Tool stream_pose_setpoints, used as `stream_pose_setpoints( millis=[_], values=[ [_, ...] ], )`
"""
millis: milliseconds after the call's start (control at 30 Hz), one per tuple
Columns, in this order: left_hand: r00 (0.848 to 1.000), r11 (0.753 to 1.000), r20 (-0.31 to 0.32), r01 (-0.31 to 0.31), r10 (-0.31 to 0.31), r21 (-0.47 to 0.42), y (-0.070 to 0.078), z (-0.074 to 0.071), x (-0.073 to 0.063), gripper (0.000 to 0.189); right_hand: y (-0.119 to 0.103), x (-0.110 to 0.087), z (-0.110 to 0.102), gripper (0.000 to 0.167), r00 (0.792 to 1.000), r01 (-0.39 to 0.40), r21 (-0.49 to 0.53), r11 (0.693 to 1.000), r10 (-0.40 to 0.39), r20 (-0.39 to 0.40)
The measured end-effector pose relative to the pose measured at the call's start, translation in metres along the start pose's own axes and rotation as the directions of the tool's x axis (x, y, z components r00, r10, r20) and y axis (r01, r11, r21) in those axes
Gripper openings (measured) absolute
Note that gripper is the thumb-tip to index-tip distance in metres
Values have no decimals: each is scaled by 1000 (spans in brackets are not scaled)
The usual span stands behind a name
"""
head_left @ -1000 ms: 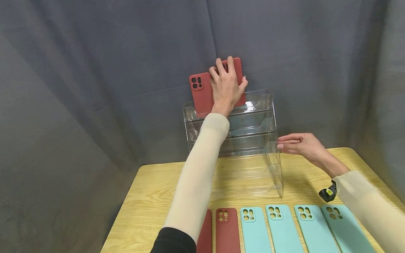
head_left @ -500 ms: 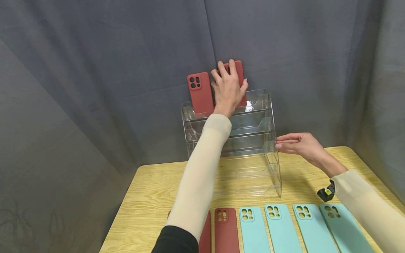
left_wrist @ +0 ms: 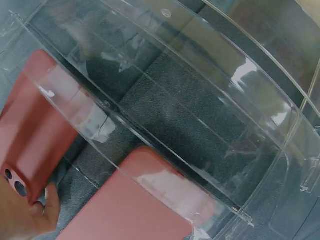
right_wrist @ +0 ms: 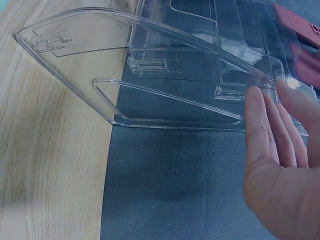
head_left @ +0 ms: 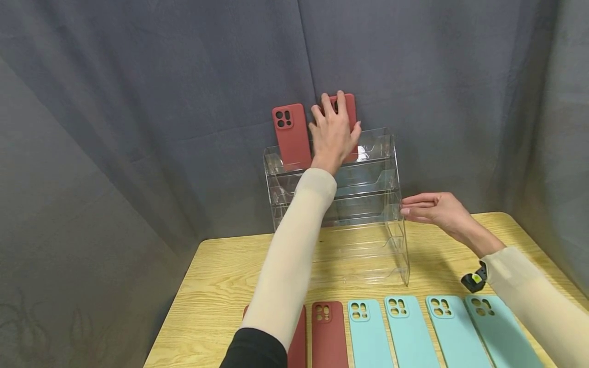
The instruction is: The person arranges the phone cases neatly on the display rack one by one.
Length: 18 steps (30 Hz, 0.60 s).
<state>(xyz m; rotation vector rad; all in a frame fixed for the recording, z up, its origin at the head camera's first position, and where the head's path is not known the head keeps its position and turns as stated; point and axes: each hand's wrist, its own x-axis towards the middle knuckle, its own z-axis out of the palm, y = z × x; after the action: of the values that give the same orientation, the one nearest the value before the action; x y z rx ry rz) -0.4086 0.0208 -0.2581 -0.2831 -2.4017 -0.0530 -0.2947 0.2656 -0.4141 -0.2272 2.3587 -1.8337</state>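
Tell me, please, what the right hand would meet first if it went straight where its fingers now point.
The right hand would most likely meet the side panel of the clear stand first: its fingertips appear right at the panel's edge, though whether they touch it is unclear.

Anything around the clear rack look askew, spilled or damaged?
Nothing stands out. The clear plastic tiered rack stands upright on the yellow wood-grain table, with one rectangular red phone case standing in its top tier. The left hand partly hides a second red case, so its seating is unclear.
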Motion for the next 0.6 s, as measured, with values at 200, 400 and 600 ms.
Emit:
stream_pose_setpoints(
  millis=[200,400,600],
  values=[
    [998,998,-50,-35,38,51,1,4,-8,87,-2,1,-2,67,1000,4,19,1000,-4,1],
    [974,990,-181,-139,134,-13,5,2,-28,68,-2,-1,-1,65,1000,-9,22,1000,9,13],
    [946,965,-233,-250,227,-78,-3,-24,-39,49,-5,-1,-1,65,1000,6,29,1000,-7,17]
  ],
)
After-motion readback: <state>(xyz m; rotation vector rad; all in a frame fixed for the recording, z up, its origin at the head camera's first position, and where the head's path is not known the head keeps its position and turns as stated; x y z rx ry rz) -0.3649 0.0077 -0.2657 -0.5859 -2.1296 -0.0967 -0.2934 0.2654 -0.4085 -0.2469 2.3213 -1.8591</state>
